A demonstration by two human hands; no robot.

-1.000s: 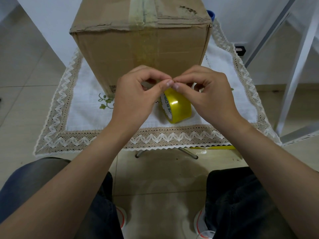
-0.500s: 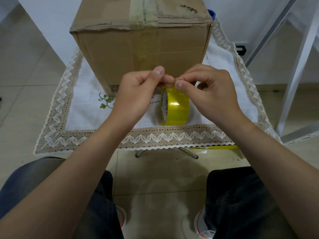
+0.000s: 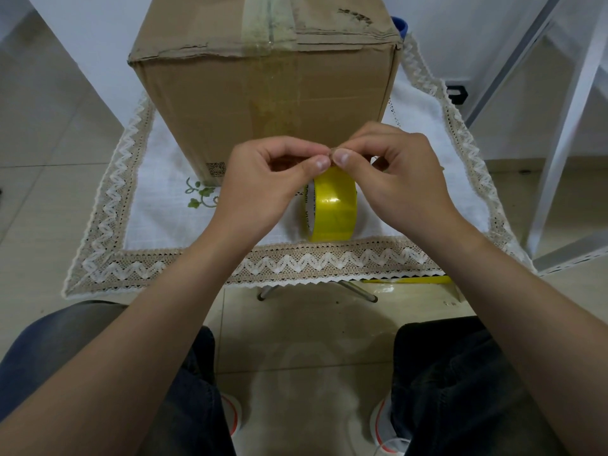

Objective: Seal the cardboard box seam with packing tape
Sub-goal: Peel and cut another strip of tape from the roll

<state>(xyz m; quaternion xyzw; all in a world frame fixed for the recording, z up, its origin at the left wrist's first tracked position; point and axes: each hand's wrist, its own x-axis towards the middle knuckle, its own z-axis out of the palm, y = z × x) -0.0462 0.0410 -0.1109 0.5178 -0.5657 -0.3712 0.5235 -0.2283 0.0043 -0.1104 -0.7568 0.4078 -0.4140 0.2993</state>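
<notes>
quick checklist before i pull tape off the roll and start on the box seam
1. Both hands on the tape: ok. The left hand and right hand pinch together at the top of the yellow tape roll.
2. Free end lifted: cannot tell. The fingers hide that spot.
3. Roll steady: ok. It stands on edge on the lace-trimmed cloth, held from above.
4. Box within reach: ok. The cardboard box stands right behind the hands.
5. Seam clean for new tape: not ok. Old tape already runs along it, and the top paper is torn.
</notes>
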